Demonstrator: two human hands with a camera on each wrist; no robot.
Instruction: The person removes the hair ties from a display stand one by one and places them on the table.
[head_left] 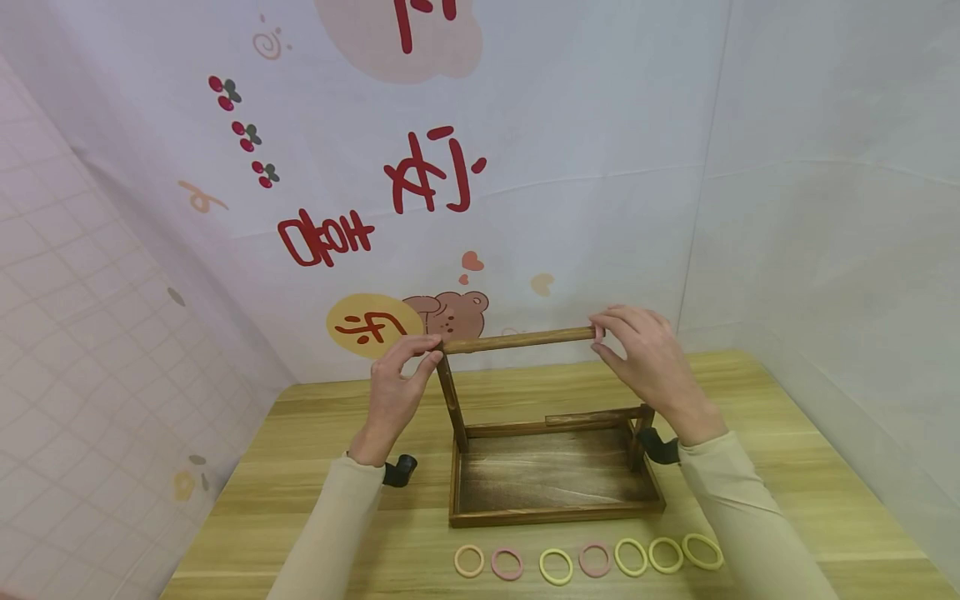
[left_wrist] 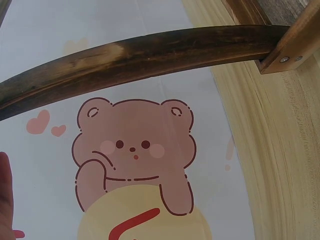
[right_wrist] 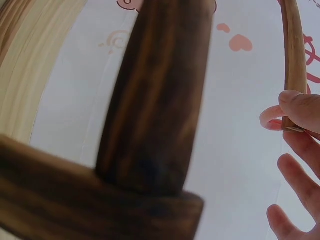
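Observation:
A dark wooden rack has a tray base (head_left: 558, 514), a left post (head_left: 452, 396), a long upper bar (head_left: 517, 340) and a shorter lower bar (head_left: 592, 417). At the upper bar's left end, my left hand (head_left: 393, 392) pinches the corner where bar meets post. My right hand (head_left: 648, 358) holds a pink ring (head_left: 598, 333) at the bar's free right end. In the right wrist view the ring (right_wrist: 271, 117) sits around the bar's tip, thumb on the bar, with the other fingers spread below. Only a sliver of my left hand (left_wrist: 5, 200) shows in the left wrist view.
In front of the tray lies a row of several rings: an orange one (head_left: 469, 561), pink ones (head_left: 507, 564) and yellow ones (head_left: 556, 567). The wood-grain table (head_left: 300, 492) meets a printed cloth wall (head_left: 600, 233) behind. Black wrist mounts (head_left: 401, 471) hang below the cuffs.

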